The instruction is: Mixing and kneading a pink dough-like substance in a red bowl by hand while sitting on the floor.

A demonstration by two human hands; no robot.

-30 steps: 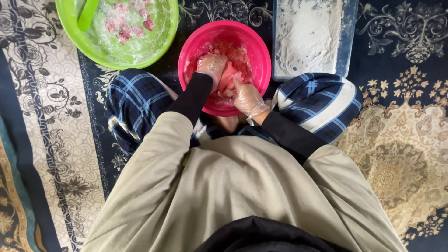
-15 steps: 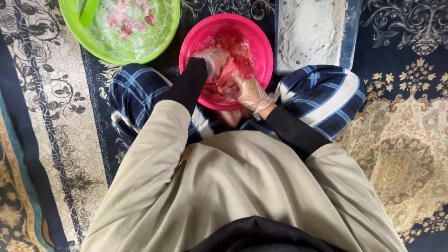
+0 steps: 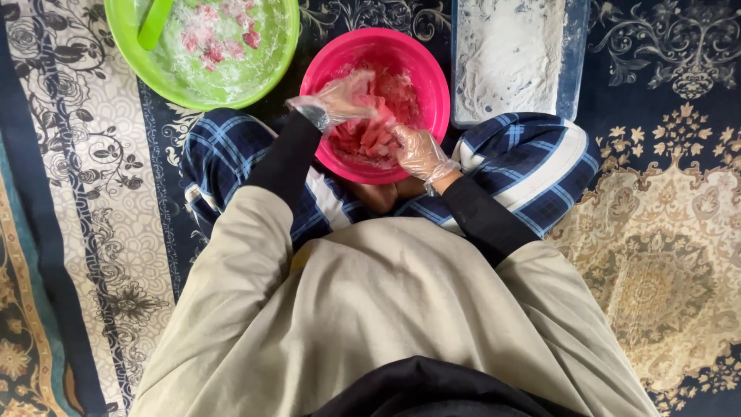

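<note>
A pink bowl [image 3: 432, 85] sits on the carpet in front of my crossed legs and holds several raw, reddish meat pieces [image 3: 370, 135]. Both my hands wear clear plastic gloves. My left hand [image 3: 340, 100] hovers over the bowl's left side with its fingers curled; what it grips is hidden by the glove. My right hand [image 3: 417, 150] rests inside the bowl at the near side, fingers down among the meat pieces.
A green bowl [image 3: 154, 69] with white coating, pink pieces and a green utensil [image 3: 154, 23] stands at the far left. A clear rectangular tray [image 3: 573, 69] of white flour lies at the far right. Patterned carpet [image 3: 656, 270] surrounds me.
My left hand has lifted from the meat and shifted to the bowl's left side. My right hand has stayed in the bowl. The view has moved slightly.
</note>
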